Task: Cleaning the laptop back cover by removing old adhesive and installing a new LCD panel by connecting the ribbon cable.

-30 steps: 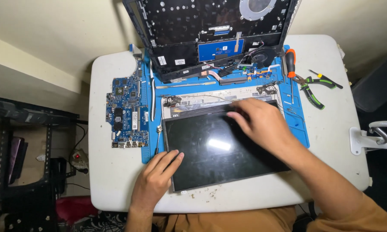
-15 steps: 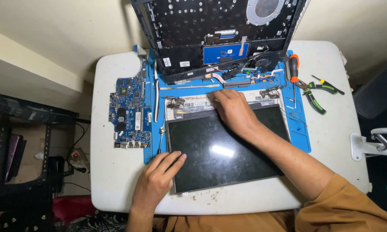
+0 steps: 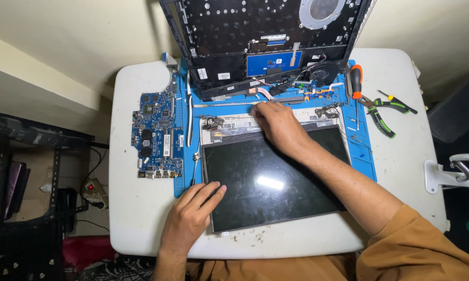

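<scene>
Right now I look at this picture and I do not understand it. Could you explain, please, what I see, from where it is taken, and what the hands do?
There is no machine: a person works with two bare hands. The camera sits on the person's head and looks down at a white table.

On the table lies a blue work mat. On the mat is a dark laptop screen panel, lying flat. Behind it stands the opened laptop base, its inside showing. Left of the mat lies a blue circuit board. To the right are an orange-handled screwdriver and green-handled pliers.

The left hand rests on the panel's near left corner. The right hand reaches to the panel's top edge, its fingertips at the metal strip there. Neither hand grips a tool.
</scene>
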